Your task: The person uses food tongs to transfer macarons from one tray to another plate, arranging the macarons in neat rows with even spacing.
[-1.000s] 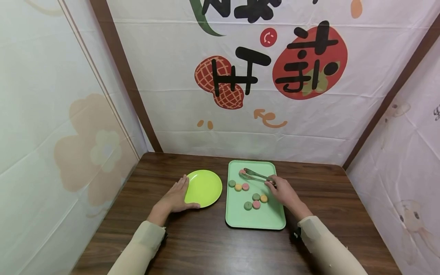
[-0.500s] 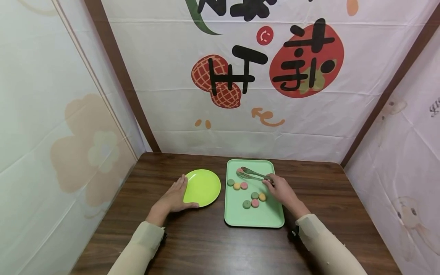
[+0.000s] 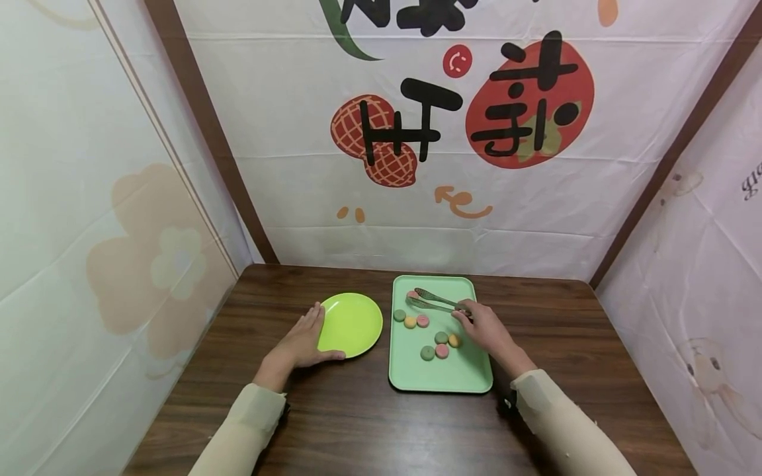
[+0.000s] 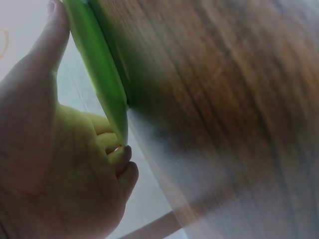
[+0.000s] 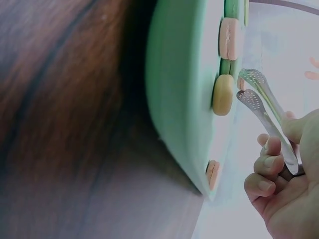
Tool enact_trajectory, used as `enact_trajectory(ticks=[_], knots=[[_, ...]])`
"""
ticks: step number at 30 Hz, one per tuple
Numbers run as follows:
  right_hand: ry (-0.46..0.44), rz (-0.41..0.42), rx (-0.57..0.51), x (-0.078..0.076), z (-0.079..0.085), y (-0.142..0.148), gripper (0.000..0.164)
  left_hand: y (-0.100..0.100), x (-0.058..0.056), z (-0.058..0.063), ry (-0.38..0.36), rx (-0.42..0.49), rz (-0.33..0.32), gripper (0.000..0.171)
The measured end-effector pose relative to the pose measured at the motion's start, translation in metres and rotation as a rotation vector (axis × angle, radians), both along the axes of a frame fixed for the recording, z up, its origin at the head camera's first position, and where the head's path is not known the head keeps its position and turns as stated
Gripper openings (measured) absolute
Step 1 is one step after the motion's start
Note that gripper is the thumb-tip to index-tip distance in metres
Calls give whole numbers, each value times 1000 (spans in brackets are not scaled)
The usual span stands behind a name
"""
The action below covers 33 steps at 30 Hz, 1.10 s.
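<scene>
My left hand [image 3: 303, 341] lies along the left rim of a lime-green plate [image 3: 352, 325], fingers straight and thumb spread at its front edge. In the left wrist view the fingertips touch the rim of the plate [image 4: 102, 64]. My right hand [image 3: 485, 328] holds metal tongs [image 3: 437, 302] over a mint-green tray [image 3: 440, 382]. The perforated tips of the tongs [image 5: 253, 87] stand apart, at a pink macaron [image 3: 411, 295] near the tray's back left corner. Whether they grip it cannot be told.
Several macarons lie on the tray in two groups: a green one [image 3: 399, 315] with a yellow and a pink one at the left, and others around a pink macaron [image 3: 442, 351] nearer the front. Tray and plate stand on a dark wooden table [image 3: 357, 423], before a printed cloth [image 3: 333, 251].
The tongs have shifted slightly left, and the pink macaron at their tips appears a little farther left too. My left hand has stayed on the plate. The head view has moved slightly.
</scene>
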State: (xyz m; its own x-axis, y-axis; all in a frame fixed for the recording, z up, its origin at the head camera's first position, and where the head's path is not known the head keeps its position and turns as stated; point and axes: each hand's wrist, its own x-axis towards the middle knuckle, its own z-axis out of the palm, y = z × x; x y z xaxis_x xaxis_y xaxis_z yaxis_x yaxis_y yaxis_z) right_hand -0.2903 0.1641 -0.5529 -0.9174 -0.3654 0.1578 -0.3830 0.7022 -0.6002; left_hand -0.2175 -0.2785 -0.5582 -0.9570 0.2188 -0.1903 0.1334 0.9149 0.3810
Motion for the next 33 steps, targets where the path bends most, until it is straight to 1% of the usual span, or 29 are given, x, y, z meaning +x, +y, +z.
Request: enact_trajectory(ticks=[3, 10, 16, 23, 30, 33], knots=[[9, 13, -15, 2, 2, -1, 39, 1, 0, 0, 5, -3, 0, 137], [22, 46, -23, 3, 0, -7, 38, 2, 1, -1, -8, -3, 4, 137], [42, 74, -44, 7, 5, -18, 35, 1, 0, 0, -5, -1, 3, 136], [38, 94, -41, 8, 9, -29, 37, 1, -1, 1, -4, -2, 3, 137], [78, 123, -41, 10, 9, -37, 35, 1, 0, 1, 0, -7, -5, 136], [80, 131, -39, 11, 10, -41, 35, 2, 0, 2, 2, -7, -2, 137]])
